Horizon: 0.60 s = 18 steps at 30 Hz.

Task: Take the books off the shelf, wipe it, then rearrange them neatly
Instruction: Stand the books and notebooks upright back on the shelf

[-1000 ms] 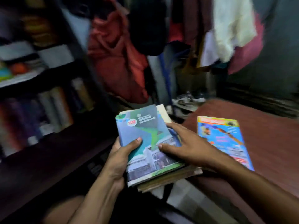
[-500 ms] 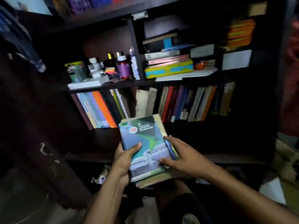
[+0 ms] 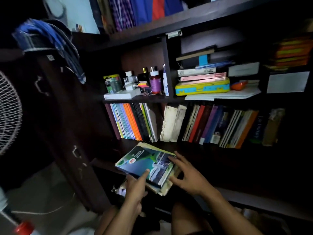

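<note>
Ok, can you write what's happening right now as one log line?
step: putting stack of books onto lower shelf | left hand: holds stack | right hand: steadies its edge | upper rows: full

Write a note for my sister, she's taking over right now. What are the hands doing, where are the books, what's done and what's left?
Left hand: thumb on the cover of the top book, holding the stack of books from below.
Right hand: fingers spread on the stack's right edge.
The stack sits low over the dark empty shelf, seemingly going down onto it.
Standing books fill the shelf above.
Done: this shelf is cleared; whether it was wiped cannot be told.
Left: set the stack down and arrange the books neatly.
</note>
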### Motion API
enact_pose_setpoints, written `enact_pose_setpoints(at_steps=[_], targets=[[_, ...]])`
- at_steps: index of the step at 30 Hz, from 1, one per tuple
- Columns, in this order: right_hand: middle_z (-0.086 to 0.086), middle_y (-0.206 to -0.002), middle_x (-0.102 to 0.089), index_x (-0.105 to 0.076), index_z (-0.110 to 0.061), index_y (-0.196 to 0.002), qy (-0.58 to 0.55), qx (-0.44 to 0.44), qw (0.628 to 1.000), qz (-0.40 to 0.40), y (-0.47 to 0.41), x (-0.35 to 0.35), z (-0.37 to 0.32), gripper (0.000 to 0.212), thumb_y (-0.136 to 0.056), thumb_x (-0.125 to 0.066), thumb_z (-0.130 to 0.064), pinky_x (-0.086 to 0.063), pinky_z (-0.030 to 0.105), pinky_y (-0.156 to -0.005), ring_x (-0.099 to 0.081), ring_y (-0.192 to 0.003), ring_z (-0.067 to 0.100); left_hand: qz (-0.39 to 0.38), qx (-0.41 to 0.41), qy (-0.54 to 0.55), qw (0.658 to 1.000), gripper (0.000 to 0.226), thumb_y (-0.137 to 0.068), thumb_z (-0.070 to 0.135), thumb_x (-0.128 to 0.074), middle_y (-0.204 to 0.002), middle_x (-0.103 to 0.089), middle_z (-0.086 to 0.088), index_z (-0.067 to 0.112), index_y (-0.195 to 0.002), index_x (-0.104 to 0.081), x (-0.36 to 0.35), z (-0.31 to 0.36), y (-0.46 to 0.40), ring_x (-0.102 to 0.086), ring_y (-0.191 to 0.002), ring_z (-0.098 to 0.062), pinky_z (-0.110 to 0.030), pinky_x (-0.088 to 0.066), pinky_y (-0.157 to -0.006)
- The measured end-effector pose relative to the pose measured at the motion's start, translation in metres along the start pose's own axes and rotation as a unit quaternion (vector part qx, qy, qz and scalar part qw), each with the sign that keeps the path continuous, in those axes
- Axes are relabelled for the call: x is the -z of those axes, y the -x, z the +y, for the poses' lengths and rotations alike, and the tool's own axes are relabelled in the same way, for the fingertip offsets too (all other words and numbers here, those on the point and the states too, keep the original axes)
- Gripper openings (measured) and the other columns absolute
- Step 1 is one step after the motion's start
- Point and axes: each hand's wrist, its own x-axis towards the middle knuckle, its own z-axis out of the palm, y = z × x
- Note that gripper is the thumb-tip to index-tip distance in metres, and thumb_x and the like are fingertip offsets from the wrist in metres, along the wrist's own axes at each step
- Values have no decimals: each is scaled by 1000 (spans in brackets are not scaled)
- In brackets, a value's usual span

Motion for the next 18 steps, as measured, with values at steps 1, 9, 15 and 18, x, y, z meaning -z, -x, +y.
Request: enact_pose_setpoints(at_steps=[1, 9, 15, 18], targets=[[-17, -166, -13, -35, -49, -151, -22, -8, 1000, 14, -2, 0, 2, 77, -80, -63, -60, -20, 20, -121, -18, -151, 1, -3, -9, -21, 1000, 74, -90, 37, -76, -143, -47, -6, 12, -149, -39, 4, -1, 1, -56, -121, -31, -50, -55, -95], [-3, -135, -55, -58, -21, -138, -102, -63, 987, 110, 1, 6, 0, 53, -88, -74, -27, -40, 24, -107, -55, -126, 16, 32, -184, -161, 969, 83, -86, 32, -78, -153, -26, -4, 33, -155, -31, 14, 11, 29, -40, -137, -30, -37, -36, -112], [-2, -146, -49, -51, -23, -145, -59, -55, 993, 82, 1, 3, -6, 62, -89, -73, -35, -32, 24, -112, -44, -138, 17, -2, -190, -178, 966, 71, -89, 36, -75, -151, -28, 0, 34, -148, -36, 32, 27, 13, -43, -134, -25, -45, -40, -113], [1, -160, -35, -44, -26, -151, -35, -48, 996, 72, 2, 2, -8, 76, -84, -66, -55, -25, 33, -122, -27, -149, 19, 8, -225, -217, 950, 71, -90, 34, -74, -151, -32, -1, 26, -150, -37, 38, 23, 3, -41, -138, -23, -42, -38, -115]])
